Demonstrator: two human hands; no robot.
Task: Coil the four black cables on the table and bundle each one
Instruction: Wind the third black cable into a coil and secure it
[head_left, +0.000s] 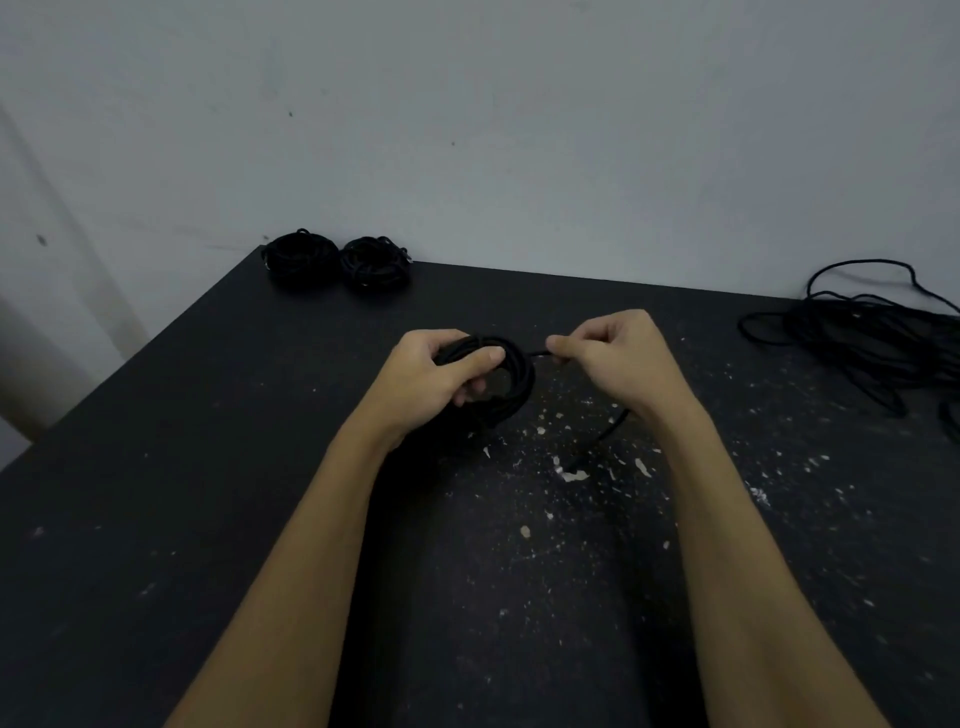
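Grey wall (467, 104) behind, dark paint-flecked table (208, 467) in front. Far left corner: two finished coils (337, 260), touching, w/ ties too dark to make out. Centre: left hand (441, 374) grips the third coil (511, 379), thumb over the top, fingers curled through the loop. Just right of it, right hand (618, 358) pinches the free tail (537, 353) betw. thumb & forefinger, close to the coil; rest of the tail drops under the wrist to the table. Far right: loose cable (872, 332), uncoiled, cut off by frame edge. Looks like 3 of 4 nearly done. Advice for the wrap: keep left-hand squeeze firm so loops don't spring, pull tail taut, wind across the bundle & tuck the end. Plug ends not visible; black on black hides loop count.
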